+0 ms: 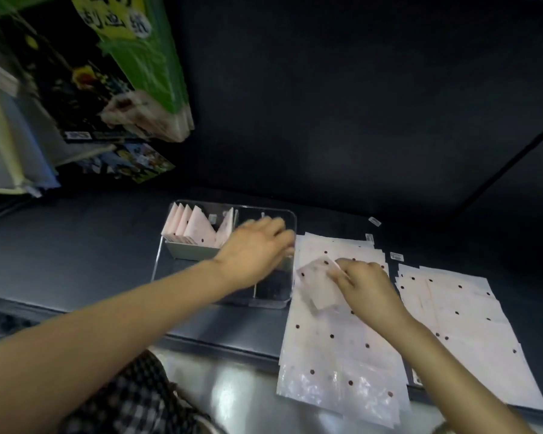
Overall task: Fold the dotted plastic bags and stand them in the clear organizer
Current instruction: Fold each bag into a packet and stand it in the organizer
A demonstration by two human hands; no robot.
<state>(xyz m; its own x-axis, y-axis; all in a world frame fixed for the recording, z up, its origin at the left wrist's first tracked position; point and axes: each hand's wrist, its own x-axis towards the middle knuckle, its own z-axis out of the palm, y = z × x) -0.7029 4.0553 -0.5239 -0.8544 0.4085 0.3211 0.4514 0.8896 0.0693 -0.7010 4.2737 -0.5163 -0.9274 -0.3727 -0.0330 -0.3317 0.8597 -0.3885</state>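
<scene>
On the dark table (76, 261), right hand (367, 289) pinches a folded bag (318, 285); blurred left hand (254, 249) seems spread.

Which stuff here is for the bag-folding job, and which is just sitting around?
For the job: clear organizer, folded bags standing in it, folded piece held by the right hand, flat bag piles, left hand.

Just lying about: green package, magazines, small labels.

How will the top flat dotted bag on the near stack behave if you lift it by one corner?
Likely floppy: the near stack of dotted bags is thin film, with a crinkled, shiny front edge overhanging the table edge. Probably very light and slippery, so neighbouring sheets may slide or cling. The folded bag in the right hand holds its shape only while pinched.
</scene>
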